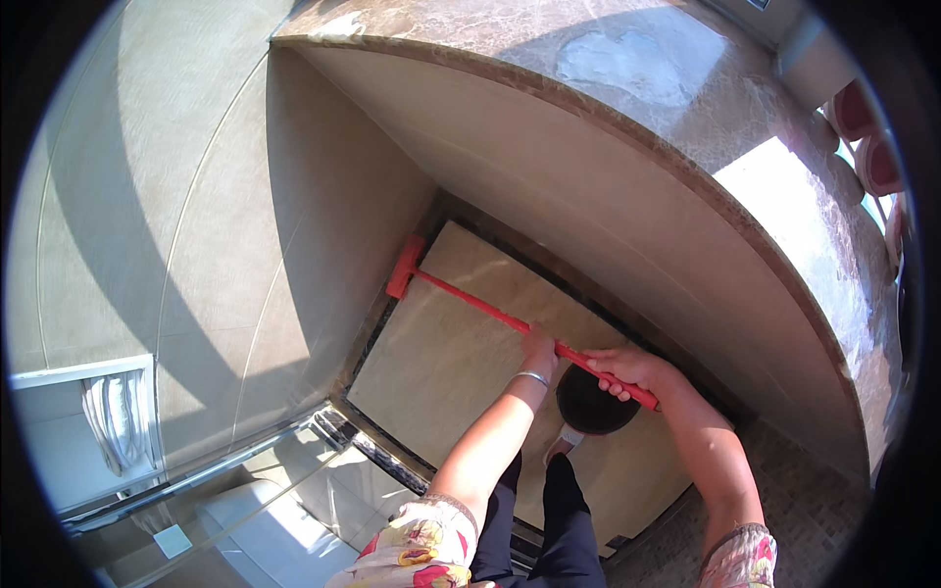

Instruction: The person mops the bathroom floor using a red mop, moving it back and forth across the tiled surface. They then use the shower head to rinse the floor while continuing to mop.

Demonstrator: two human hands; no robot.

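Both of my hands grip the red pole [478,303] of a long-handled floor tool. My left hand [540,347] wraps the middle of the pole, with a metal bangle on that wrist. Nearer the pole's end is my right hand [629,369], its fingers curled around from below. The tool's wide red head [405,267], a brush or squeegee by its shape, lies at the floor's edge against the wall. Its underside is hidden. Under my right hand a round black object [592,403] stands on the beige floor slab [441,353], partly covered by the hand and pole.
A marble-topped ledge [639,66] curves along the right above a tall side wall. Dark trim [581,290] borders the floor slab. At lower left are a glass panel's metal rail [213,459] and a white fixture [272,525]. Red pots [878,165] stand at far right.
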